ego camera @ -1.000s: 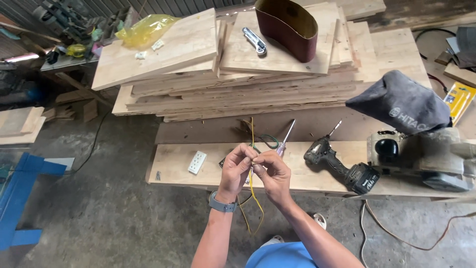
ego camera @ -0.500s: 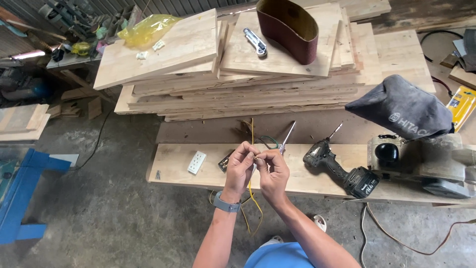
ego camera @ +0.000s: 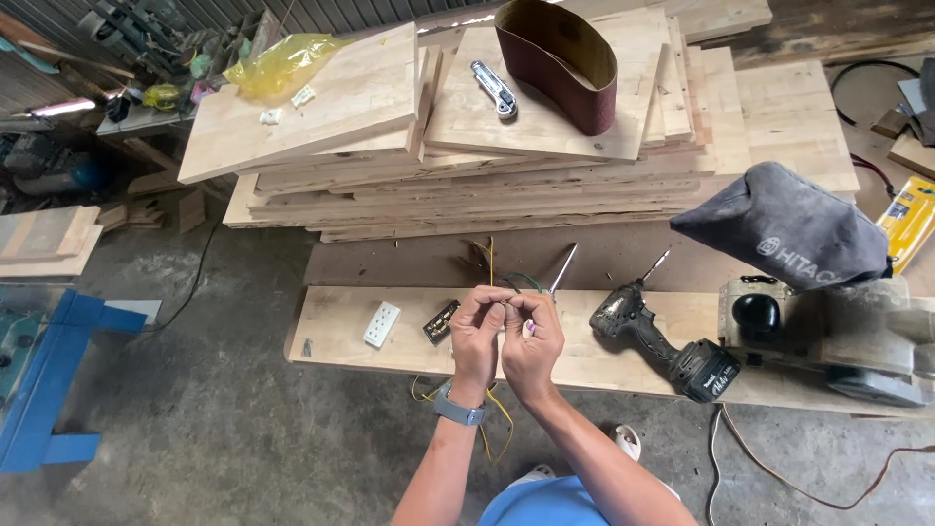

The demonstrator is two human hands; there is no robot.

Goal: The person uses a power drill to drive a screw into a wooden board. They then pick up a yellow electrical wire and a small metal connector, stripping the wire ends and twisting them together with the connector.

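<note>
Both hands meet just above the near edge of the long plank (ego camera: 623, 365). Left hand (ego camera: 477, 331) and right hand (ego camera: 531, 341) are pressed together, fingertips pinched on a thin yellow wire (ego camera: 492, 414) that hangs down between the wrists toward the concrete floor (ego camera: 195, 409). Something small and pinkish shows at the right fingertips; it is probably the bared end of the wire or a small connector, but it is too small to tell. The wire is slim, limp and bright yellow, looping loosely below the hands, with a further yellow and green strand (ego camera: 497, 268) rising beyond them. To work such a wire well, I judge the grip should stay close to the end, with the slack left free so it does not tug.

On the plank just left of the hands lie a white socket plate (ego camera: 382, 323) and a dark socket insert (ego camera: 441, 321). A screwdriver (ego camera: 562, 270) lies just beyond, a cordless drill (ego camera: 662, 336) to the right. Farther off stands a stack of boards (ego camera: 467, 166) bearing a sanding belt (ego camera: 557, 60) and a folding knife (ego camera: 494, 88).
</note>
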